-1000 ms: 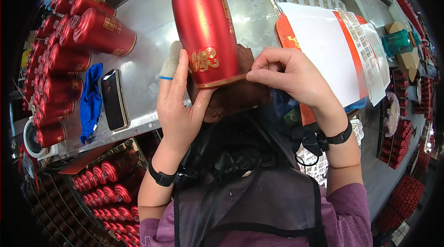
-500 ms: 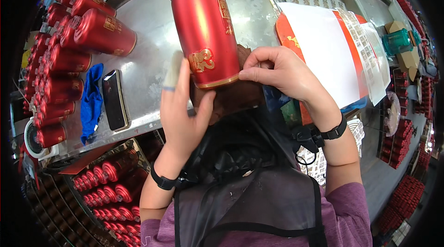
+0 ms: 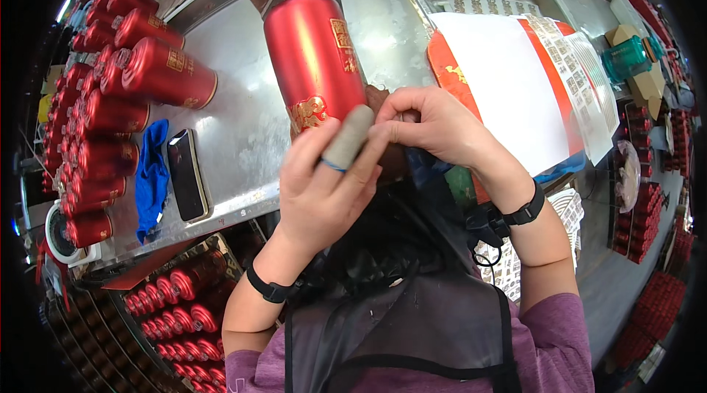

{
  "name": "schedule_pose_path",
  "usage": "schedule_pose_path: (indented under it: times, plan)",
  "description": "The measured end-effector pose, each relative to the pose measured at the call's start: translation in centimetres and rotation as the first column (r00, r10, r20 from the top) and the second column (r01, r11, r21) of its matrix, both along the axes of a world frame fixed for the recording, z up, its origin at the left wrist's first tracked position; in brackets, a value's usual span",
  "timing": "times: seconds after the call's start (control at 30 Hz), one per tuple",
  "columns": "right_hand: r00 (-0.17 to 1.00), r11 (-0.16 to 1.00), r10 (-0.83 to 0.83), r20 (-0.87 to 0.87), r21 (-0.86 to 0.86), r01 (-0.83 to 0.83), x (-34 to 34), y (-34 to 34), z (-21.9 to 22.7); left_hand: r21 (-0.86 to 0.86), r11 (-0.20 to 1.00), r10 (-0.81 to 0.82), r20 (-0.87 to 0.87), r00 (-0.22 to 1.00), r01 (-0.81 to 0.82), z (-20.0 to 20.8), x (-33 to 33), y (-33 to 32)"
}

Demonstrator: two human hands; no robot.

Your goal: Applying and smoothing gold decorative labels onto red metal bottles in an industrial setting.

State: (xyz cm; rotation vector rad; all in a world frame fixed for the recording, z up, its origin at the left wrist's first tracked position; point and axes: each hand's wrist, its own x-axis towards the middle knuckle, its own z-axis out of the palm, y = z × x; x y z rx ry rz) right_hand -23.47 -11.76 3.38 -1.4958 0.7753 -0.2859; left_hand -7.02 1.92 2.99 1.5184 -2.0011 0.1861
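Fingers (image 3: pixel 347 140) of both hands (image 3: pixel 322 198) (image 3: pixel 448 132) (one finger sheathed) cluster by the red bottle (image 3: pixel 313 58).

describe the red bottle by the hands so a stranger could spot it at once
Start at the silvery metal worktop, then find the left hand and right hand at its near side. The bottle is just beyond them, its neck pointing away from the person. Unlike the red bottles crowded at the left, it sits apart, beside the hands.
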Motion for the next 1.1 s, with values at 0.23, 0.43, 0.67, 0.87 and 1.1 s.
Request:
schedule_pose_path:
  times: [0.23,0.43,0.67,0.87,1.1]
  plan:
    - [0.997,1.0,0.015,-0.074,-0.015,-0.016,-0.5,0.1,2.3,0.045,0.978,0.206,-0.106,0.973,-0.203,0.8,1.2,-1.2]
    - [0.998,0.999,0.014,-0.06,0.033,-0.012,-0.6,-0.2,2.3,0.066,0.974,0.226,-0.325,0.918,-0.216,-1.0,1.8,-0.2]
    - [1.0,1.0,0.013,-0.027,0.013,-0.013,-0.1,0.1,2.0,0.08,0.976,0.218,-0.418,0.882,-0.203,-1.5,2.0,0.0]
    - [0.996,0.999,0.024,-0.089,-0.044,-0.028,-0.6,0.3,3.7,0.069,0.977,0.211,-0.419,0.883,-0.201,-1.5,2.1,0.1]
    - [0.997,0.995,-0.003,-0.071,-0.104,-0.004,-0.8,0.7,3.8,0.072,0.975,0.22,-0.421,0.88,-0.209,-1.6,2.1,0.0]
